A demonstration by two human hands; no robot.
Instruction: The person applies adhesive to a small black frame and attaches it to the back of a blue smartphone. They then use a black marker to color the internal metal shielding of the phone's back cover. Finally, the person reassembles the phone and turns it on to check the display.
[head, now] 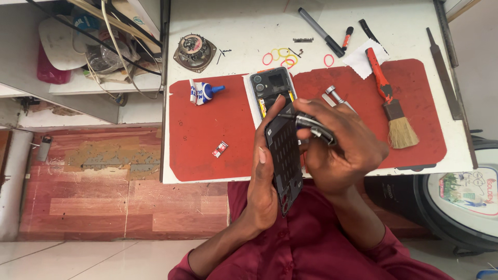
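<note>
hands grip a dark phone frame, fingers clamped, hiding part of the opened phone beside a brush.

The mat lies on the counter. On the mat: glue tube far left, brush right, opened phone between them. Rubber bands and speaker lie beyond the mat.
</note>
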